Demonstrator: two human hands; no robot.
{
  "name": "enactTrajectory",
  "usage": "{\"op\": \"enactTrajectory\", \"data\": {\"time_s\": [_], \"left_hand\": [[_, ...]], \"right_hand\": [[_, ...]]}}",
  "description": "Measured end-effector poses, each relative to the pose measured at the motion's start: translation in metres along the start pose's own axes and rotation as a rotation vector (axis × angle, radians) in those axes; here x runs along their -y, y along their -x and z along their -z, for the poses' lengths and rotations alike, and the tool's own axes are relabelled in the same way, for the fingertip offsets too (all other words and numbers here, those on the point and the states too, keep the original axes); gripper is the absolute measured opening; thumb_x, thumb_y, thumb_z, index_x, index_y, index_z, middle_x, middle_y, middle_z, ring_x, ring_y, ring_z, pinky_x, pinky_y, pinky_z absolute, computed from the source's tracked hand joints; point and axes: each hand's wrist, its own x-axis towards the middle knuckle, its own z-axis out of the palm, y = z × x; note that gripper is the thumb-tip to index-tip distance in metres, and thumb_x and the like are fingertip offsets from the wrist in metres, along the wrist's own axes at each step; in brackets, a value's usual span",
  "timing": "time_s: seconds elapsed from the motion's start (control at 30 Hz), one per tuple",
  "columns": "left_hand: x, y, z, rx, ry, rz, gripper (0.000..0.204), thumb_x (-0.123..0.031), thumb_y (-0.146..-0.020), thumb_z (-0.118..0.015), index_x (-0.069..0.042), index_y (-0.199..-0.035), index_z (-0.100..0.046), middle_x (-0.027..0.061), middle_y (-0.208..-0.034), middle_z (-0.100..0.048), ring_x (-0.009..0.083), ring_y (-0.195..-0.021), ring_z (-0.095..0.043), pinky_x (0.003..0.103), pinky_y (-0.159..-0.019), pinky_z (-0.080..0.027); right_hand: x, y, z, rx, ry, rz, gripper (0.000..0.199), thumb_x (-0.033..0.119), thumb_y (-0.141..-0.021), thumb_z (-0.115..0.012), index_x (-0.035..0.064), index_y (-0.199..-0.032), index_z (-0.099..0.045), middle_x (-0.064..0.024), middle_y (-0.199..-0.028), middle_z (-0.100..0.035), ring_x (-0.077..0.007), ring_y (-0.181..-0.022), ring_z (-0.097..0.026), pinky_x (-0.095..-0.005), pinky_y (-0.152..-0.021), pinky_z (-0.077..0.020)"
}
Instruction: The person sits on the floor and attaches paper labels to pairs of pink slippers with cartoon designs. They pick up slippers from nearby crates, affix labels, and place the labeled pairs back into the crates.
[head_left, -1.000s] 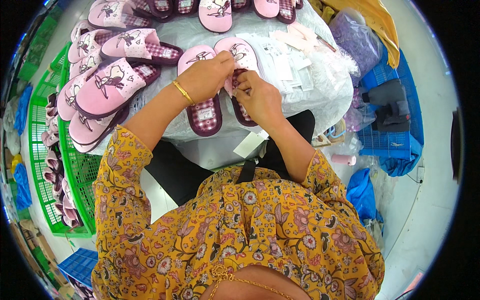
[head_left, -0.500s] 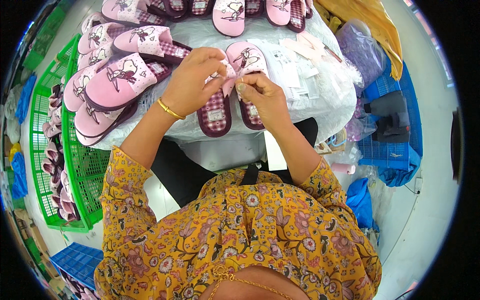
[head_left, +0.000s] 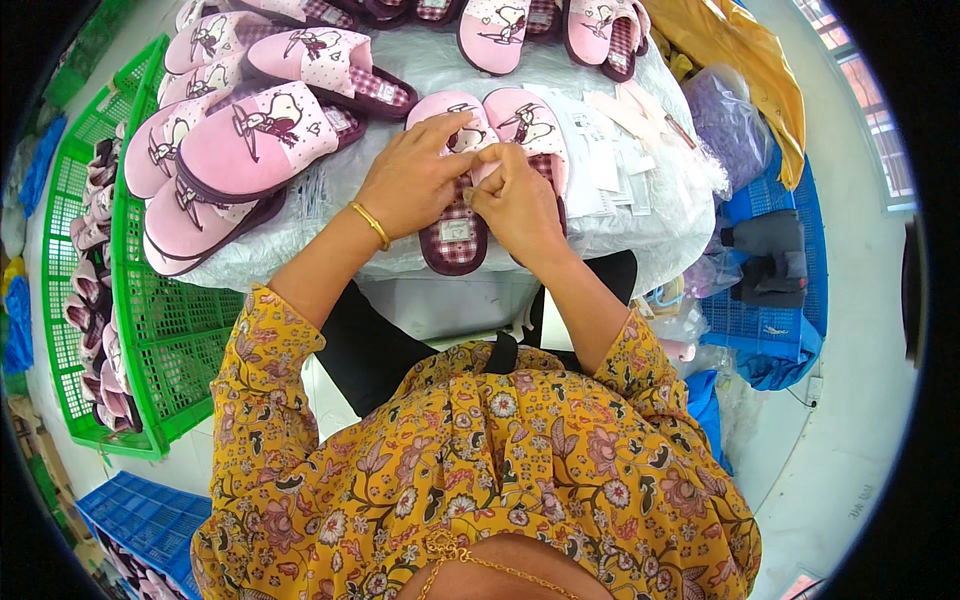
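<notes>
A pair of pink slippers with dark plaid insoles stands side by side on the plastic-covered work surface in front of me. My left hand (head_left: 415,178) curls over the upper of the left slipper (head_left: 456,232), thumb and fingers closed at its opening edge. Against it, my right hand (head_left: 518,200) is pinched shut between the two uppers, partly covering the right slipper (head_left: 528,118). Whatever its fingertips hold is hidden or too small to make out. Both slippers lie with toes pointing away from me.
More pink slippers (head_left: 250,140) are piled at the left, others along the far edge. Paper tags (head_left: 610,165) and clear plastic lie at the right. A green crate (head_left: 165,330) with slippers stands left; a blue crate (head_left: 770,320) holds dark cloth at right.
The view has shifted a little. My fingers have come closer together at the slipper openings, and my right hand has turned so its fingertips point toward the left slipper.
</notes>
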Motion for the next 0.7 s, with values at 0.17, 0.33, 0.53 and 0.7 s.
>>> {"op": "enactTrajectory", "data": {"time_s": [0.17,0.33,0.53,0.7], "left_hand": [[-0.005,0.005,-0.003,-0.084,0.026,0.133,0.03,-0.002,-0.07,-0.059,-0.01,-0.099,-0.066,0.0098,-0.123,-0.054,0.0307,-0.106,-0.055,0.039,-0.09,-0.045],[0.003,0.01,-0.013,-0.145,0.089,0.148,0.027,-0.001,-0.07,-0.059,-0.01,-0.095,-0.067,0.0086,-0.118,-0.056,0.0299,-0.102,-0.057,0.038,-0.086,-0.046],[0.009,0.007,-0.019,-0.141,0.157,0.156,0.025,-0.003,-0.072,-0.06,-0.012,-0.092,-0.07,0.0069,-0.114,-0.057,0.0277,-0.103,-0.054,0.037,-0.089,-0.044],[0.019,0.007,-0.022,-0.122,0.268,0.165,0.024,-0.009,-0.072,-0.061,-0.017,-0.091,-0.072,0.0045,-0.111,-0.057,0.027,-0.103,-0.053,0.037,-0.088,-0.043]], "right_hand": [[0.01,-0.004,0.0,0.043,0.173,0.0,0.04,0.011,-0.074,-0.068,0.0081,-0.108,-0.048,-0.0079,-0.071,-0.065,-0.0305,-0.072,-0.064,-0.0427,-0.065,-0.0477],[0.009,-0.008,-0.001,0.038,0.23,0.018,0.035,0.01,-0.075,-0.069,0.0073,-0.104,-0.051,-0.0078,-0.07,-0.065,-0.025,-0.068,-0.064,-0.0372,-0.064,-0.0465],[-0.002,-0.004,-0.008,-0.018,0.05,-0.009,0.014,0.01,-0.077,-0.069,0.0024,-0.085,-0.06,-0.0078,-0.069,-0.064,-0.0184,-0.061,-0.06,-0.031,-0.059,-0.0454],[-0.011,0.001,-0.018,-0.219,0.106,0.179,0.01,0.008,-0.076,-0.067,0.0035,-0.083,-0.062,-0.0091,-0.075,-0.064,-0.0192,-0.061,-0.059,-0.0313,-0.059,-0.0459]]}}
